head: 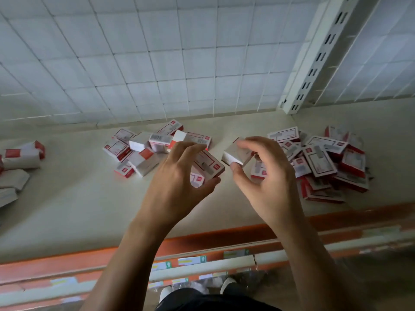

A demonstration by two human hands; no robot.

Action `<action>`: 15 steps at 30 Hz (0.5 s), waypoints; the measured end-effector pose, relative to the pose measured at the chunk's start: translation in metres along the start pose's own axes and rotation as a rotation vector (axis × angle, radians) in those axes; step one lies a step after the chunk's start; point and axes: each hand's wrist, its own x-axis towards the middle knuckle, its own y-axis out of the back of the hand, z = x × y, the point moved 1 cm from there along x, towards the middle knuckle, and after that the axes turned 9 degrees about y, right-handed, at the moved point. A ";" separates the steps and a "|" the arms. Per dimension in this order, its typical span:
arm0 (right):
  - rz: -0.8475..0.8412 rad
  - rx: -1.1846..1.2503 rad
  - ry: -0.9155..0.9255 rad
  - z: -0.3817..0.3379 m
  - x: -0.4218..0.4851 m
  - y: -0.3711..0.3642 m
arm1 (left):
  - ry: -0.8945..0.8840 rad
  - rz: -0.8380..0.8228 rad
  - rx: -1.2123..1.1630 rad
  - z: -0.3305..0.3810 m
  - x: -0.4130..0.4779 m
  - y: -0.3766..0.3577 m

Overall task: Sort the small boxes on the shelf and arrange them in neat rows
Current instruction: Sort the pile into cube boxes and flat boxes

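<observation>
View from the head camera, looking down onto a shop shelf [78, 187]. Both hands are raised over the middle of the shelf, near each other but apart.

Right hand [269, 176]: the grip is closed on a small box [235, 154]. The thumb presses its near edge and the curled fingers lie over its far side. This box shows pale grey faces, is tilted, and is held clear of the shelf surface.

Left hand [177, 176]: the grip is closed on a red-and-white box [207, 163], with the fingertips on its far end and the thumb below its near corner. A second box of the same kind shows partly behind the palm; whether it is also held cannot be told.

Loose boxes: a middle pile [143, 151] lies in disorder just beyond the left hand, with its boxes facing various ways and some leaning on others. A larger right pile [325, 162] lies beside and beyond the right hand, its boxes overlapping and stacked unevenly.

Other features: wrapped packs [21, 157] in red and white lie at the left end of the shelf, well apart from the piles. A wire grid [157, 63] forms the back wall, and a slotted post [314, 57] stands at the rear right. An orange rail [67, 263] runs along the front edge, and labels [190, 261] show on the rail below it.
</observation>
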 end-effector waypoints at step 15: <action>0.207 -0.221 -0.245 0.048 -0.036 0.116 | -0.441 -0.242 -0.007 0.102 0.037 -0.097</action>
